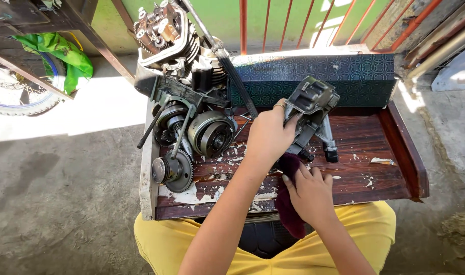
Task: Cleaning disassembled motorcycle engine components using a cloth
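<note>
My left hand (269, 136) grips a dirty grey metal engine casing (311, 103) and holds it tilted above a worn wooden bench top (375, 170). The casing's lower legs (328, 142) touch the wood. Just below, my right hand (309, 194) is closed on a dark maroon rag (287, 206), pressed against the underside of the casing. The rag hangs down over the bench's front edge toward my lap in yellow trousers (166, 244).
A stripped motorcycle engine (184, 66) with an exposed clutch drum (212, 133) and gears (174, 170) fills the bench's left end. The bench has a patterned dark backrest (319, 71) and a raised right side (408, 153). A green bag (64, 51), a wheel (18, 104) and an orange railing (288, 23) stand behind.
</note>
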